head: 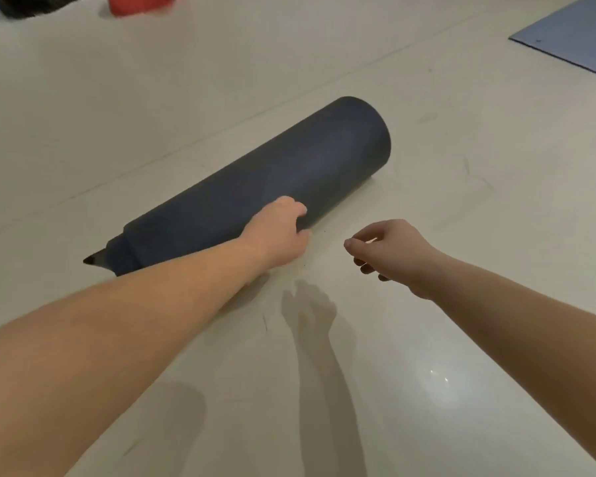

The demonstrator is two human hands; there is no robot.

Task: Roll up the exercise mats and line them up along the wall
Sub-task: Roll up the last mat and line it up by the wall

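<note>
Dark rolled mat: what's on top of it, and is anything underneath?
Only the left hand is on the mat, gripping its near side. The mat lies on the pale floor; whatever is beneath the roll is hidden. The right hand hovers apart.

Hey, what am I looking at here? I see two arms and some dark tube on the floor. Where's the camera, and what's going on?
There is no machine here. These are a person's two bare arms, filmed by one wide-angle camera worn on their head, looking forward and down. The dark tube is a rolled exercise mat lying on its side on the pale floor. The left hand grips the roll on its near side, fingers curled against it. The right hand hangs beside it above the floor, fingers loosely curled, holding nothing. At the top right edge a blue-grey mat lies flat, not rolled. At the top left, something red and something black are cut off by the frame; I cannot tell what they are.
</note>
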